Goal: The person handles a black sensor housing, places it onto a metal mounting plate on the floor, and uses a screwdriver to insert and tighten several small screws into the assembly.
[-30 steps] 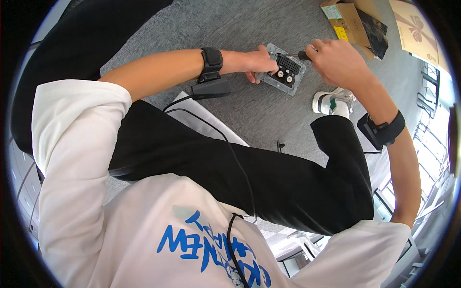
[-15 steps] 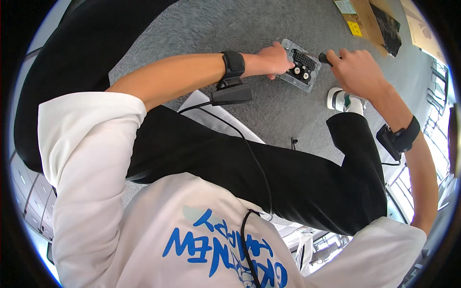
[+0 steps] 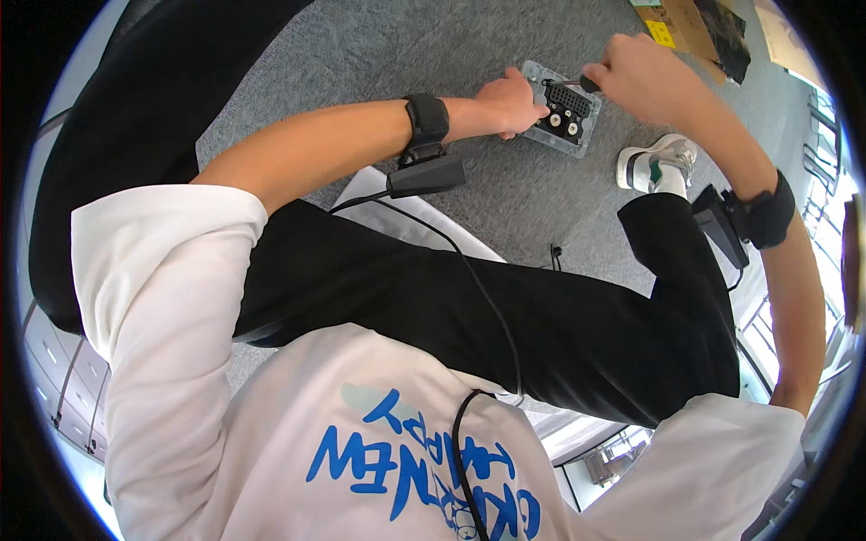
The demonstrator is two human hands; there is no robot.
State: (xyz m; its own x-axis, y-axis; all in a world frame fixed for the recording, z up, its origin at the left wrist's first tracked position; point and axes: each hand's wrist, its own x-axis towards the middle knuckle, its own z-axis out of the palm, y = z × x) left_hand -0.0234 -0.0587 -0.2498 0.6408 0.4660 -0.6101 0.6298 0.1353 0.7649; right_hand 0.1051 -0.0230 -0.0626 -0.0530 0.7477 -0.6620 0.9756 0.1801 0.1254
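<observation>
A grey metal housing (image 3: 580,147) lies on the carpet, with a black multi-hole connector block and several round pale contacts in its face. My left hand (image 3: 511,104) is closed on its left side, fingertips near the round contacts. In my right hand (image 3: 642,77) is a screwdriver (image 3: 589,85), its dark handle partly hidden by the fingers. The thin shaft points left across the upper part of the housing. Where its tip ends is too small to make out.
An open cardboard box (image 3: 683,34) stands at the far right. My shoe (image 3: 654,164) rests on the grey carpet (image 3: 379,68) right of the housing. A white sheet (image 3: 410,212) lies beside my leg, and a black cable (image 3: 474,287) crosses my trousers.
My right hand has risen slightly and turned at the wrist, bringing the screwdriver closer over the housing. The left hand keeps its hold, and the whole view has shifted a little.
</observation>
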